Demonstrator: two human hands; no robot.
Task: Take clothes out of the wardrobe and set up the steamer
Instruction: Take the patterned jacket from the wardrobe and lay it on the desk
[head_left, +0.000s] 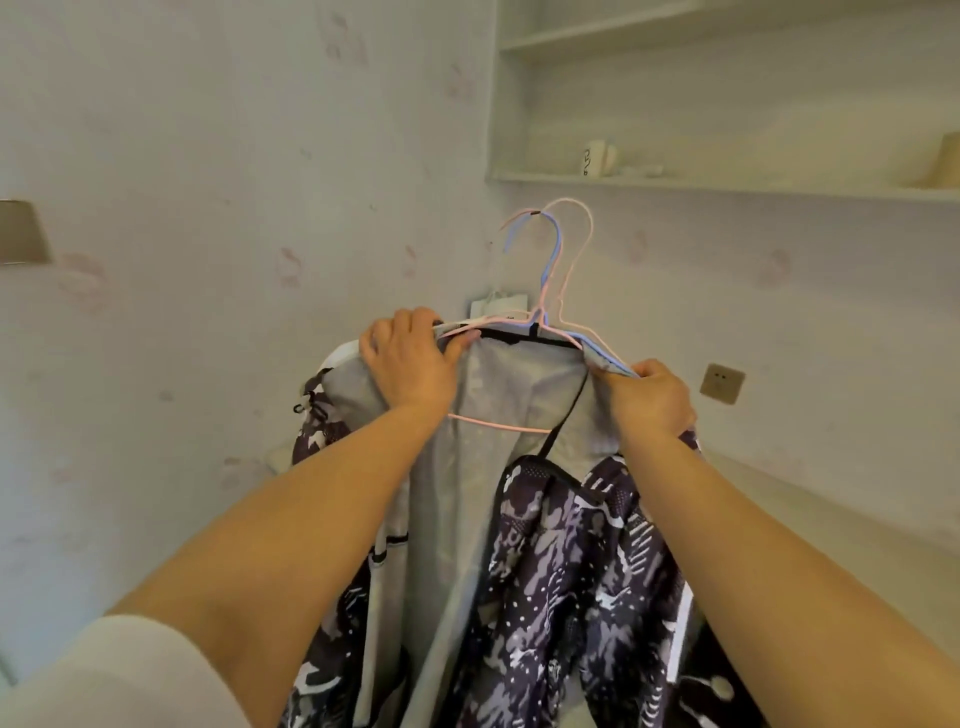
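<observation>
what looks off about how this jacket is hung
Several wire hangers are stacked in one camo jacket: a blue hanger and a pink hanger, hooks splayed apart and on no rail. The left hand and right hand grip its shoulders. The jacket hangs open, grey lining showing.

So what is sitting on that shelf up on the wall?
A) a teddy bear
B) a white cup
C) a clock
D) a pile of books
B: a white cup with a dark squiggle on it stands on the shelf, up above the pink and blue hangers that hold the jacket.
</observation>
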